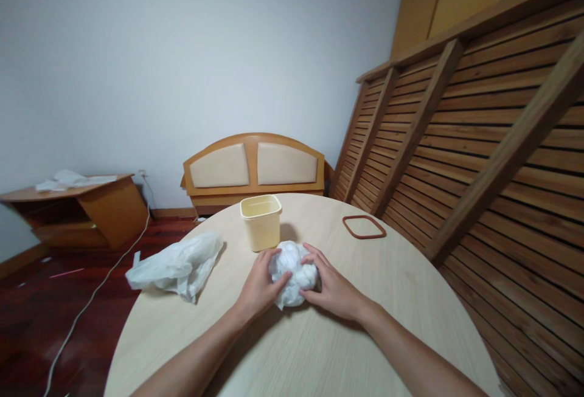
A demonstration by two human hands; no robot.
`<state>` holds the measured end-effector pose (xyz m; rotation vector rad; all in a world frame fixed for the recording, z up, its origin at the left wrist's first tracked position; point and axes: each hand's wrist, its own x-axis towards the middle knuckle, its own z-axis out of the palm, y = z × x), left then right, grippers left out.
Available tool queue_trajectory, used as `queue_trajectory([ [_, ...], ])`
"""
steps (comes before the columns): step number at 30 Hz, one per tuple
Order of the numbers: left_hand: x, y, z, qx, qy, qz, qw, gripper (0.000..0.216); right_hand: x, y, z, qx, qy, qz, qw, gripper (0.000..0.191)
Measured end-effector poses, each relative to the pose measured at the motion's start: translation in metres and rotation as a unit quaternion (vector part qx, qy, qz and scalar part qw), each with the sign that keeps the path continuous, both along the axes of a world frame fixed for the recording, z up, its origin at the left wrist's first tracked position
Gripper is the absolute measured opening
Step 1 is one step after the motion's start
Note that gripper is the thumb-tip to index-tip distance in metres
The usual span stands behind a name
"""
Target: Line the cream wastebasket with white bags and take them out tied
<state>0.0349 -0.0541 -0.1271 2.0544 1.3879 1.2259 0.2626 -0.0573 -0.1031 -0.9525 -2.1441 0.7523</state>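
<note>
A crumpled white plastic bag, bunched into a ball, is between my two hands over the table. My left hand wraps its left side, the thumb pressing on the front. On the other side my right hand curls its fingers and thumb round the bag. Just behind the bag stands an upright pale yellow plastic bin, open at the top. Further right on the table lies a reddish-brown rounded square ring. Another white plastic bag lies loosely spread at the table's left edge.
The round pale wood table carries these things. Beyond it stands a headboard with beige panels. Slatted wooden frames lean on the right. At left are a low cabinet and a white cable on the dark red floor.
</note>
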Motion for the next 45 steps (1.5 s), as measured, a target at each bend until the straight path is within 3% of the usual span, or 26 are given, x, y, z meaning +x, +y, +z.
queue_trajectory([
  [3,-0.003,-0.006,0.013,0.01,0.039,-0.031,0.999,0.057,0.008,0.008,0.004,-0.008,0.022,0.018,1.0,0.05],
  [6,-0.006,-0.012,0.018,-0.012,0.101,-0.063,0.993,0.087,0.016,0.015,0.003,-0.074,0.039,0.003,0.996,0.063],
  [9,-0.006,-0.014,0.011,-0.039,0.145,-0.072,0.986,0.11,0.016,0.02,-0.004,-0.152,0.089,-0.037,0.984,0.073],
  [13,0.0,-0.014,-0.002,-0.036,0.149,-0.088,0.984,0.118,0.009,0.018,-0.01,-0.188,0.109,-0.047,0.975,0.073],
  [17,0.008,-0.011,-0.005,0.0,0.131,-0.076,0.988,0.113,0.004,0.01,-0.001,-0.158,0.087,0.05,0.982,0.067],
  [19,0.013,-0.01,-0.004,0.017,0.126,-0.072,0.989,0.106,0.003,0.005,0.006,-0.128,0.061,0.057,0.988,0.067],
  [23,0.018,-0.011,-0.004,0.032,0.121,-0.073,0.989,0.098,-0.004,-0.003,0.011,-0.002,-0.029,-0.054,0.998,0.072],
  [27,0.009,-0.011,-0.003,0.001,0.116,-0.125,0.985,0.115,-0.014,-0.013,0.011,0.091,-0.112,-0.105,0.984,0.074],
  [29,0.0,-0.009,-0.003,-0.019,0.109,-0.171,0.979,0.118,-0.016,-0.015,0.011,0.104,-0.153,-0.108,0.977,0.065],
  [32,-0.01,-0.006,-0.004,-0.037,0.089,-0.214,0.972,0.103,-0.012,-0.013,0.013,0.115,-0.2,-0.123,0.965,0.05],
  [36,-0.006,-0.002,-0.005,-0.04,0.076,-0.21,0.974,0.082,-0.007,-0.012,0.019,0.165,-0.222,-0.169,0.946,0.043],
  [38,0.0,-0.002,-0.004,-0.028,0.074,-0.214,0.973,0.079,-0.009,-0.014,0.02,0.181,-0.216,-0.145,0.948,0.047],
  [41,0.005,-0.002,-0.005,-0.012,0.087,-0.217,0.972,0.08,-0.014,-0.017,0.016,0.154,-0.222,-0.1,0.958,0.057],
  [45,-0.001,-0.001,-0.013,-0.033,0.144,-0.161,0.976,0.091,-0.008,-0.009,0.007,0.116,-0.237,-0.12,0.957,0.042],
])
